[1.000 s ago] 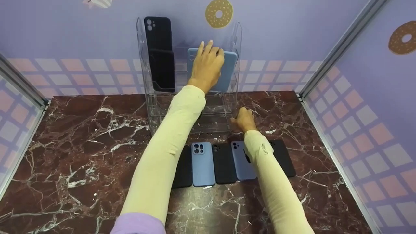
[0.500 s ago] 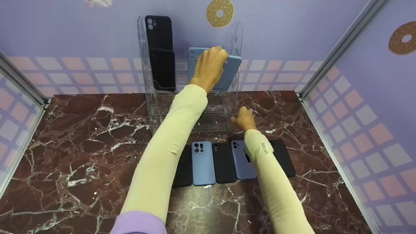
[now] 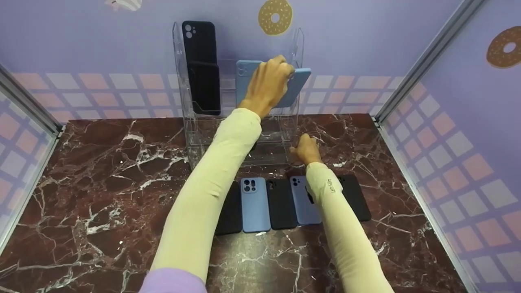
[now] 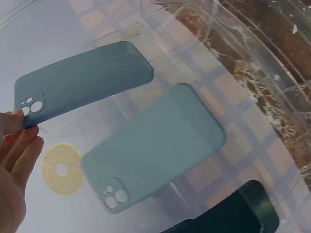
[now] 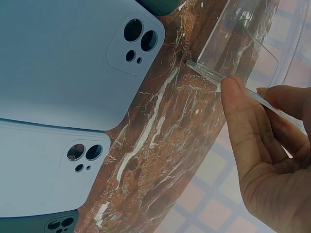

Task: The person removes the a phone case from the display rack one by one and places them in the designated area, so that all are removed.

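Left hand [image 3: 266, 83] pinches tilted blue case [image 3: 300, 83], second case [image 3: 243, 83] at its left, right hand [image 3: 306, 149] grips clear rack [image 5: 206, 74]; likely seating or removing, next needing steady guidance.

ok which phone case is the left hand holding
The rightmost blue case in the clear stand: the left hand pinches its camera corner; the blue one beside it is untouched.

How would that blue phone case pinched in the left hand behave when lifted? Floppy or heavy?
Probably light: the left hand pinches the blue case by just one camera-side corner. It seems fairly stiff for something so thin, as its long edges look nearly straight. Held at one end, it could swing or twist a little.
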Motion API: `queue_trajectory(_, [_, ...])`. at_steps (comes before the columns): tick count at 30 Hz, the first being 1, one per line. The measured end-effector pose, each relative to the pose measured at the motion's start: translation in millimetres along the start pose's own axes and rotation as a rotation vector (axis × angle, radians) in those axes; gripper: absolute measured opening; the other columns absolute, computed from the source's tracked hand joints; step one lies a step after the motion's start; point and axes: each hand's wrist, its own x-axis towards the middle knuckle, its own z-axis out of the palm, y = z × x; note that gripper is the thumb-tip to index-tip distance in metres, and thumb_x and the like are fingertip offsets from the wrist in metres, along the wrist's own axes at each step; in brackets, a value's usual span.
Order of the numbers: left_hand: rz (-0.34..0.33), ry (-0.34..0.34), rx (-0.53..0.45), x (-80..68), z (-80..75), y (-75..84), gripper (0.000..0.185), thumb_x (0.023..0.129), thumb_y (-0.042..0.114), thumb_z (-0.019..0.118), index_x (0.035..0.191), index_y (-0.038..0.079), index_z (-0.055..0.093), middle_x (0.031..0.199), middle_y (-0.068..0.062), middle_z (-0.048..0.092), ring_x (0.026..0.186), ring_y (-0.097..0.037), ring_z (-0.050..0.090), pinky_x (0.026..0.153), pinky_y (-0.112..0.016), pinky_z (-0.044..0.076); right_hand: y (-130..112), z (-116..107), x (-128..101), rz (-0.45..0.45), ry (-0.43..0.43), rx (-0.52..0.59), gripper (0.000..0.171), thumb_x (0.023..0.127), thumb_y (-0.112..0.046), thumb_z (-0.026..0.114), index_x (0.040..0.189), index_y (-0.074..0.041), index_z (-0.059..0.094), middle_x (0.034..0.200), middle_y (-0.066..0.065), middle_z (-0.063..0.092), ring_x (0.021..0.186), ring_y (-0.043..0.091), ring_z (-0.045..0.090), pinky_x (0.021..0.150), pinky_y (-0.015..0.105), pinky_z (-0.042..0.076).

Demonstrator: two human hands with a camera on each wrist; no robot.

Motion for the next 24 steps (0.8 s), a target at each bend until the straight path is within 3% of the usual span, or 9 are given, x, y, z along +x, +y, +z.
queue_trajectory(7, [0.094,0.091,-0.026,-5.8,-24.0,9.4,0.024,0.102,0.004,0.053,0.113,0.001,0.074,0.110,-0.013,0.070,0.095,-0.030,0.071,0.084,-0.031,0.057,-1.7,0.0,4.4,-0.016,-0.014,0.005,0.037,0.089,-0.018,0.072,0.109,0.010,0.060,0.121,0.033,0.061,0.125,0.049,0.052,0.107,0.055,0.039])
queue_trajectory(12, [0.167,0.176,-0.067,-21.6,-44.9,13.5,0.024,0.101,0.003,0.054,0.116,0.001,0.073,0.112,-0.015,0.069,0.098,-0.029,0.070,0.089,-0.029,0.055,-0.7,0.0,8.6,-0.014,-0.035,0.011,0.033,0.091,-0.018,0.071,0.107,0.010,0.061,0.121,0.033,0.061,0.126,0.050,0.051,0.109,0.056,0.036])
queue_trajectory(17, [0.244,0.314,-0.148,-51.6,-58.6,7.7,0.021,0.100,0.007,0.060,0.114,0.000,0.074,0.109,-0.016,0.070,0.098,-0.027,0.068,0.092,-0.026,0.052,1.1,-3.1,12.7,-0.007,-0.041,0.014,0.034,0.091,-0.019,0.070,0.108,0.010,0.060,0.123,0.034,0.059,0.126,0.051,0.050,0.108,0.057,0.037])
queue_trajectory(24, [0.236,0.439,-0.249,-104.9,-67.1,-15.9,0.014,0.094,0.004,0.069,0.103,-0.003,0.076,0.101,-0.017,0.072,0.091,-0.027,0.070,0.087,-0.026,0.055,9.3,-6.7,17.7,-0.010,-0.031,-0.002,0.032,0.091,-0.018,0.070,0.104,0.011,0.064,0.120,0.033,0.063,0.124,0.050,0.053,0.107,0.057,0.039])
